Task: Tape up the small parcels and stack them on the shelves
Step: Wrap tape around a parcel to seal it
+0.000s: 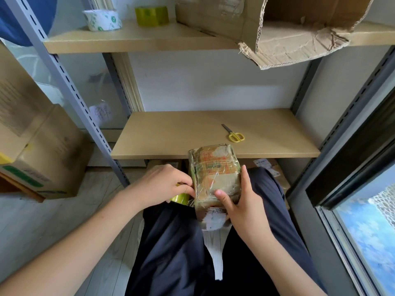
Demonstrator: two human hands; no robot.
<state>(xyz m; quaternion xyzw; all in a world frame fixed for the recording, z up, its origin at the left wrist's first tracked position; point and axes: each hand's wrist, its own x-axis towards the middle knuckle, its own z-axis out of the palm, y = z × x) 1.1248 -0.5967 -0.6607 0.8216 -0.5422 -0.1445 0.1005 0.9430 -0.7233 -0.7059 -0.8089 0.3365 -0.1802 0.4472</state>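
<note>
Brown parcel [214,174], one, between two hands; perhaps three tape rolls.

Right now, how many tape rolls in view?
3. A white green-printed roll and a yellow-green roll stand on the top shelf. A third yellow-green roll sits under the left hand, mostly hidden. More may be hidden.

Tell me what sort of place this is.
Probably a small stockroom or parcel packing corner. Slotted metal shelving holds tape rolls and a torn cardboard box, scissors lie on the lower shelf, and both hands wrap a taped parcel.
</note>
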